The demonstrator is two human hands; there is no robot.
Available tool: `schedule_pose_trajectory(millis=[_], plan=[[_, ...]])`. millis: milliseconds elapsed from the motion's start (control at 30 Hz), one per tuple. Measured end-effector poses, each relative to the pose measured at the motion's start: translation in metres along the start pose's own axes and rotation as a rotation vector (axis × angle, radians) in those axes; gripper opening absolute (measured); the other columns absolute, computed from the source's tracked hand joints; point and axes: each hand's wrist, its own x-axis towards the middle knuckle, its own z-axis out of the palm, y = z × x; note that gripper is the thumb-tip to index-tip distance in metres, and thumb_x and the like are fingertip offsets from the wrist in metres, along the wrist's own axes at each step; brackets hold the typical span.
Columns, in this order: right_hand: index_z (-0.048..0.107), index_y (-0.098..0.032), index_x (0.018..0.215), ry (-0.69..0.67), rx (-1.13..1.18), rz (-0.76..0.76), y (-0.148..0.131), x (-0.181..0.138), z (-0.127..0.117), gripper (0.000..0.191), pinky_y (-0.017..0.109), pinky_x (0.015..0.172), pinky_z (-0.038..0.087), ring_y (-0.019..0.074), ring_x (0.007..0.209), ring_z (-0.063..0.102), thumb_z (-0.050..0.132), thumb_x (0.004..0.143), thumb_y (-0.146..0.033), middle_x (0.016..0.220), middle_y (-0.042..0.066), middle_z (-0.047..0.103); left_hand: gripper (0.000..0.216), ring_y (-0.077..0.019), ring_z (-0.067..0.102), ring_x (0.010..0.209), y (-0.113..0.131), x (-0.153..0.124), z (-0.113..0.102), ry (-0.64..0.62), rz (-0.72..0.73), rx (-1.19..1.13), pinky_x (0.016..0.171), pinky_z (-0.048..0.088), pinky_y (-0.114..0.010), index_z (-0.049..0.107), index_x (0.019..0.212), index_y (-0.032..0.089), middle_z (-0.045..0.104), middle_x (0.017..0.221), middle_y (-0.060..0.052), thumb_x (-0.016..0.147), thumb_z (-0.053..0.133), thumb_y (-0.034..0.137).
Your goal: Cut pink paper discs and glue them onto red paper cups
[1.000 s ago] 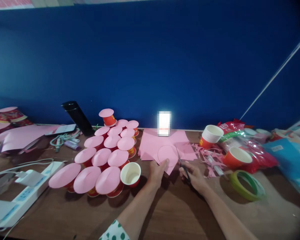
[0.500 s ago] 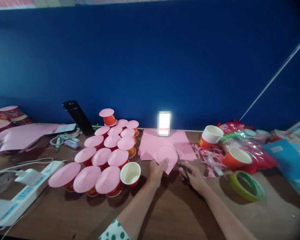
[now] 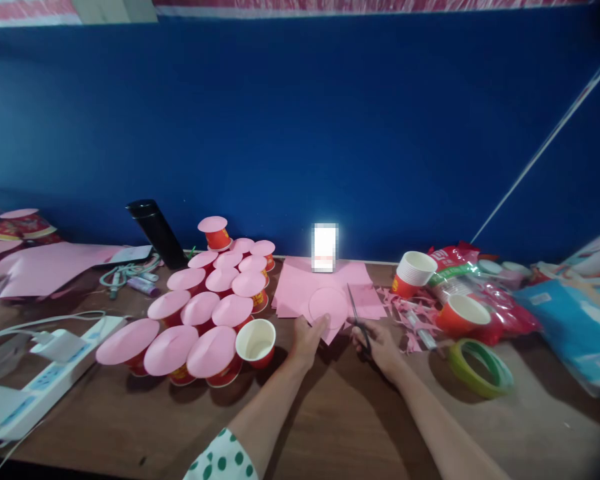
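Observation:
My left hand (image 3: pixel 307 339) pinches the near edge of a pink paper piece (image 3: pixel 329 307) with a circle drawn on it, held just above the brown table (image 3: pixel 330 413). My right hand (image 3: pixel 377 343) grips black scissors (image 3: pixel 356 313), blades pointing up and away beside the right edge of the paper. More pink sheets (image 3: pixel 300 283) lie behind. An open red paper cup (image 3: pixel 256 342) stands just left of my left hand.
Several red cups capped with pink discs (image 3: pixel 200 313) cluster at left. A white power strip (image 3: pixel 35 380) lies far left, a black bottle (image 3: pixel 155 232) behind. Right: stacked cups (image 3: pixel 414 272), a single cup (image 3: pixel 459 313), green tape ring (image 3: pixel 477 367), pink scraps (image 3: pixel 410 310), plastic bags (image 3: pixel 575 320). A phone (image 3: pixel 325 248) leans on the blue wall.
The view has shifted a little, so everything sits slightly lower-left. Both hands keep their hold; the scissors stay at the paper's right edge.

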Motion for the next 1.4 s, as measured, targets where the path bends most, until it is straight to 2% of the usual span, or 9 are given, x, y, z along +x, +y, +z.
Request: schedule_pose_trajectory(millis=[133,267,400,533,867,1000,1067,1233,1400], plan=[[0.053,-0.021,0.100,0.059,0.085,-0.016,-0.002,0.005,0.000,0.047,0.016,0.034,0.029,0.0089,0.043,0.048,0.070,0.067,-0.050,0.057,-0.005,0.055,0.042,-0.0228,0.067,0.078,-0.004,0.000,-0.001,0.003,0.041,0.040,0.070,0.052,-0.030,0.071,0.089,0.005,0.073,0.088,-0.015,0.066,0.074,0.041],[0.040,-0.025,0.081,0.124,0.117,-0.093,0.003,0.013,-0.003,0.043,0.017,0.033,0.030,0.0104,0.042,0.047,0.073,0.064,-0.046,0.055,-0.009,0.053,0.041,-0.0220,0.067,0.076,-0.006,0.000,-0.002,-0.005,0.050,0.061,0.070,0.052,-0.030,0.070,0.089,0.005,0.073,0.087,-0.015,0.066,0.074,0.038],[0.037,-0.023,0.062,0.209,-0.113,-0.254,0.007,0.017,-0.011,0.042,0.021,0.040,0.032,0.0094,0.044,0.041,0.070,0.067,-0.047,0.051,-0.007,0.046,0.037,-0.0212,0.066,0.076,-0.004,0.000,-0.002,0.013,0.046,0.063,0.069,0.051,-0.030,0.070,0.087,0.007,0.073,0.085,-0.013,0.063,0.076,0.034],[0.043,-0.022,0.059,0.334,-0.337,-0.355,0.005,0.018,-0.015,0.039,0.024,0.049,0.035,0.0113,0.050,0.042,0.066,0.071,-0.051,0.053,-0.005,0.044,0.031,-0.0201,0.066,0.078,0.003,-0.002,0.001,0.014,0.069,0.038,0.073,0.050,-0.029,0.070,0.084,0.009,0.073,0.085,-0.010,0.062,0.076,0.030],[0.044,-0.023,0.061,0.252,-0.325,-0.318,0.005,0.018,-0.013,0.044,0.025,0.044,0.036,0.0131,0.046,0.045,0.063,0.068,-0.062,0.050,-0.003,0.050,0.035,-0.0181,0.065,0.076,-0.003,0.001,0.000,0.010,0.077,-0.085,0.072,0.049,-0.028,0.069,0.087,0.009,0.072,0.084,-0.010,0.059,0.078,0.028],[0.045,-0.024,0.074,0.187,-0.247,-0.245,0.006,0.015,-0.013,0.043,0.025,0.041,0.036,0.0153,0.042,0.049,0.067,0.064,-0.060,0.050,-0.003,0.056,0.034,-0.0166,0.064,0.069,-0.001,0.000,0.001,-0.036,0.062,-0.130,0.068,0.049,-0.029,0.069,0.084,0.009,0.071,0.077,-0.008,0.061,0.077,0.032],[0.045,-0.024,0.077,0.219,-0.260,-0.261,0.005,0.014,-0.013,0.043,0.025,0.042,0.036,0.0153,0.044,0.050,0.070,0.063,-0.056,0.051,-0.005,0.055,0.033,-0.0162,0.064,0.067,0.000,-0.001,0.002,-0.054,0.062,-0.136,0.067,0.049,-0.029,0.069,0.082,0.009,0.070,0.073,-0.007,0.061,0.077,0.033],[0.038,-0.024,0.058,0.335,-0.397,-0.344,0.003,0.016,-0.015,0.046,0.025,0.045,0.033,0.0119,0.044,0.041,0.069,0.063,-0.057,0.046,-0.006,0.043,0.034,-0.0160,0.063,0.067,-0.002,-0.001,0.003,-0.037,0.060,-0.125,0.066,0.048,-0.027,0.068,0.081,0.009,0.069,0.072,-0.006,0.060,0.076,0.035],[0.047,-0.022,0.065,0.324,-0.281,-0.335,0.003,0.019,-0.017,0.042,0.025,0.045,0.037,0.0133,0.050,0.046,0.070,0.061,-0.057,0.057,-0.003,0.052,0.033,-0.0157,0.063,0.067,0.000,0.001,0.005,-0.045,0.052,-0.164,0.064,0.049,-0.027,0.066,0.082,0.010,0.069,0.075,-0.006,0.061,0.075,0.034]])
